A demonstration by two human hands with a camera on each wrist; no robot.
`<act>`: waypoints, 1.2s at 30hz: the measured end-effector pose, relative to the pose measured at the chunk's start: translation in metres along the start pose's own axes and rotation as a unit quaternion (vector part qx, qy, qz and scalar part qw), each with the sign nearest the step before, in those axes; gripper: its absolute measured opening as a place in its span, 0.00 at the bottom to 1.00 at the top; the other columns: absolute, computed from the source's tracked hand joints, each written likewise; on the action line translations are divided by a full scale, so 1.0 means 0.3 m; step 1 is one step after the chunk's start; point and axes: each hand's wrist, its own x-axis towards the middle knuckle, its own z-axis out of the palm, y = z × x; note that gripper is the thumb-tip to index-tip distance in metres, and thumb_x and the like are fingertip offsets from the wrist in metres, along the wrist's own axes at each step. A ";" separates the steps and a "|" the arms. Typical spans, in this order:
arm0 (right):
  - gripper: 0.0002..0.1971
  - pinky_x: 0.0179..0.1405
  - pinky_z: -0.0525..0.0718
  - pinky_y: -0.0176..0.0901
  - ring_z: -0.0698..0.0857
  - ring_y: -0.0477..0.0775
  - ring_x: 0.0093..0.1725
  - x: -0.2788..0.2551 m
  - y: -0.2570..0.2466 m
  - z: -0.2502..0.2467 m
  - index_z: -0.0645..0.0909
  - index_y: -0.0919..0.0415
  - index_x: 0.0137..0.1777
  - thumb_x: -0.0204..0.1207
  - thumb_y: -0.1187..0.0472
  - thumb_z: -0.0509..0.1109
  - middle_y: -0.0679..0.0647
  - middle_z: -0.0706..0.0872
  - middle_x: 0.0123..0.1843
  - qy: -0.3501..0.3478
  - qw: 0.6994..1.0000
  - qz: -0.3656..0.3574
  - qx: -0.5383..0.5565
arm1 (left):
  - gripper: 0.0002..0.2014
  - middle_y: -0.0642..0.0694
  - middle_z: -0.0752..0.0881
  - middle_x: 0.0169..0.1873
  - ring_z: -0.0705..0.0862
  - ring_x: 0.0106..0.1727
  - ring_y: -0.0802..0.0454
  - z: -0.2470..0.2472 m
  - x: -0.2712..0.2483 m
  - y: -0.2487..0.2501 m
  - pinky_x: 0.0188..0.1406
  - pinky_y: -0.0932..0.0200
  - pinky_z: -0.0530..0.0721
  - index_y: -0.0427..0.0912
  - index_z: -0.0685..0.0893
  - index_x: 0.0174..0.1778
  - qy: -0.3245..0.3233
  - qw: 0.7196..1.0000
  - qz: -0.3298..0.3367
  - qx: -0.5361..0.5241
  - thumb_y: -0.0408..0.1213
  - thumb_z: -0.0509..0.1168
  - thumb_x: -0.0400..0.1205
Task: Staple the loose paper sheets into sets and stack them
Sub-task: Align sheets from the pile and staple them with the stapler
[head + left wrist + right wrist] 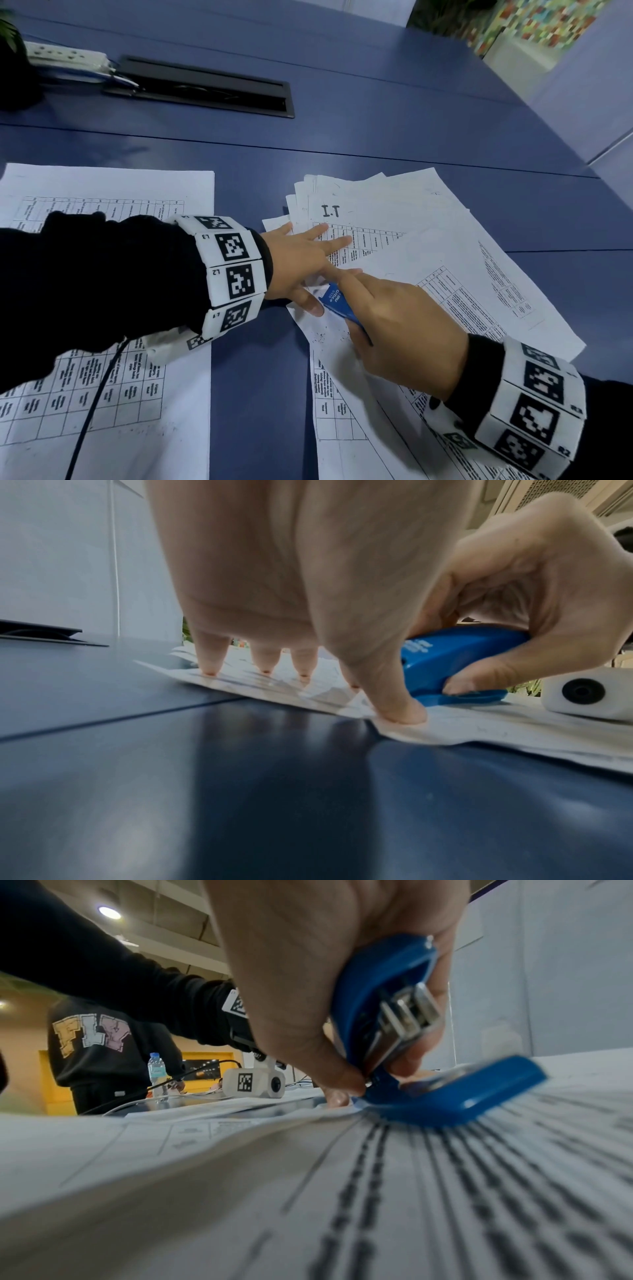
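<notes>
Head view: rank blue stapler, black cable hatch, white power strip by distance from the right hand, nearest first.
1. blue stapler: gripped in the right hand, on the papers.
2. black cable hatch: far side of the table, left of centre.
3. white power strip: far-left corner, beyond the hatch.

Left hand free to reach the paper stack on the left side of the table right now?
Probably not yet. The left hand is spread flat, pinning the loose sheets while the right hand works the blue stapler. The left stack lies unobstructed under its forearm.
</notes>
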 end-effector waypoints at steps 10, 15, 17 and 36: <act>0.25 0.15 0.56 0.38 0.67 0.54 0.20 -0.006 -0.015 -0.007 0.61 0.57 0.40 0.43 0.69 0.68 0.54 0.75 0.28 0.020 0.994 -0.061 -0.083 | 0.34 0.55 0.34 0.82 0.32 0.82 0.45 -0.004 -0.005 0.006 0.79 0.30 0.46 0.73 0.49 0.78 -0.005 1.000 -0.003 0.012 0.58 0.61 0.80; 0.14 0.19 0.53 0.39 0.69 0.53 0.21 -0.002 -0.025 -0.002 0.64 0.59 0.40 0.60 0.74 0.44 0.54 0.75 0.28 0.041 0.986 -0.061 -0.148 | 0.35 0.55 0.33 0.82 0.32 0.82 0.44 -0.012 -0.009 0.010 0.79 0.31 0.46 0.70 0.47 0.79 -0.013 0.999 -0.005 0.031 0.58 0.60 0.80; 0.19 0.19 0.53 0.39 0.68 0.53 0.21 -0.003 -0.028 0.006 0.65 0.59 0.39 0.68 0.77 0.35 0.54 0.75 0.28 0.062 0.983 -0.064 -0.158 | 0.35 0.55 0.33 0.82 0.32 0.82 0.44 -0.012 -0.008 0.011 0.79 0.31 0.47 0.70 0.47 0.79 -0.014 0.999 -0.007 0.037 0.59 0.59 0.80; 0.14 0.32 0.77 0.32 0.82 0.44 0.33 -0.056 0.196 -0.116 0.80 0.49 0.51 0.66 0.58 0.76 0.41 0.83 0.31 0.065 0.964 0.207 0.154 | 0.36 0.54 0.32 0.81 0.32 0.82 0.44 -0.014 -0.014 0.009 0.79 0.30 0.46 0.68 0.45 0.80 -0.024 0.999 -0.004 0.033 0.57 0.60 0.81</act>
